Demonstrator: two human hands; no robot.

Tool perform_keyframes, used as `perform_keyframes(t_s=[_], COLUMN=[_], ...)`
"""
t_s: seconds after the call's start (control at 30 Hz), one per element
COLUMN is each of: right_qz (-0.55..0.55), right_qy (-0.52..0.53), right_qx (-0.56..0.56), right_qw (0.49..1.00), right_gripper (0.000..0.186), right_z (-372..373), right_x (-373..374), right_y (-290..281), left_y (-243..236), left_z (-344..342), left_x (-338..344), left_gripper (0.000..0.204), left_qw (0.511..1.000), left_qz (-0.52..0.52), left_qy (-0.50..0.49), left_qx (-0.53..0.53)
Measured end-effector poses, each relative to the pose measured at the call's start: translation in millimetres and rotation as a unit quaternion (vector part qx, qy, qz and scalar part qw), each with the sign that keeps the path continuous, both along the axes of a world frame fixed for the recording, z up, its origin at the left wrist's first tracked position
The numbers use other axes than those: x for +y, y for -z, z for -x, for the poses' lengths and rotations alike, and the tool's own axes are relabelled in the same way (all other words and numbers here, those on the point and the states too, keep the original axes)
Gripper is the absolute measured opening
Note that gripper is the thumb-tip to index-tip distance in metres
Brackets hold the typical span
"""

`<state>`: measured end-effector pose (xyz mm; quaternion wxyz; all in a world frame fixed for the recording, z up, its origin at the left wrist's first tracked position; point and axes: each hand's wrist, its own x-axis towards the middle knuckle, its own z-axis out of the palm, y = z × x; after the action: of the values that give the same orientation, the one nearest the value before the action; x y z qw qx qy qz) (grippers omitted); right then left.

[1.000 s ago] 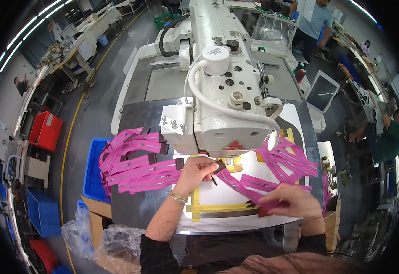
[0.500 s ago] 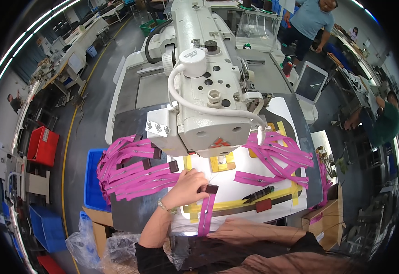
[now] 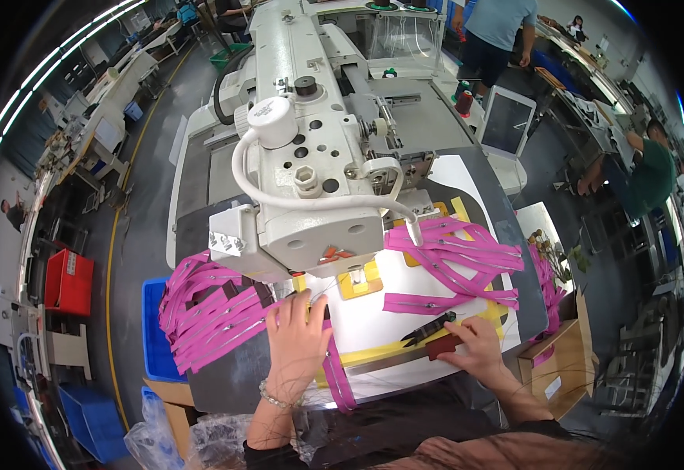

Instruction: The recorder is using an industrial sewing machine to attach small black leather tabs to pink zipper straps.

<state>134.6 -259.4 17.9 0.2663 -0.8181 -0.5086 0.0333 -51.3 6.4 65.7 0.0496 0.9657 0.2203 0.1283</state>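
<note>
My left hand [image 3: 298, 345] lies flat with its fingers stretched out over the upper end of a pink zipper [image 3: 337, 374]. The zipper's lower end hangs past the near edge of the white work surface [image 3: 357, 321]. At the right, my right hand [image 3: 476, 351] pinches a small dark red rectangular patch [image 3: 442, 347] between thumb and fingers. Just beyond that patch lies a pair of black thread snips [image 3: 429, 329]. Under the head of the white sewing machine [image 3: 322, 239] is a small yellow-taped frame [image 3: 360, 282].
Pink zippers with dark end tabs are piled at left [image 3: 209, 321]; more pink zippers [image 3: 459, 254] lie at right. A blue bin [image 3: 152, 329] and a cardboard box [image 3: 555, 366] flank the table. Two people [image 3: 500, 31] [image 3: 649, 176] are off to the right.
My left hand has opened out flat over the zipper, and the dark tab it held is now hidden. My right hand has moved from the zipper's lower end rightward to the dark red patch.
</note>
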Motion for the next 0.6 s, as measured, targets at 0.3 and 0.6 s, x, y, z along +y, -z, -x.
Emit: perform_keyframes(t_s=[0.3, 0.6], right_qz=[0.02, -0.107], right_qy=[-0.131, -0.212], right_qx=[-0.185, -0.142], right_qw=[0.974, 0.961], right_gripper=[0.059, 0.045], right_z=[17, 2], right_x=[-38, -31], right_y=[23, 10], left_y=[11, 43], left_z=[-33, -42], left_x=[-2, -12], left_gripper=[0.029, 0.03], left_qw=[0.983, 0.923], left_qz=[0.058, 0.274], left_qy=[0.142, 0.251], left_qx=[-0.096, -0.1])
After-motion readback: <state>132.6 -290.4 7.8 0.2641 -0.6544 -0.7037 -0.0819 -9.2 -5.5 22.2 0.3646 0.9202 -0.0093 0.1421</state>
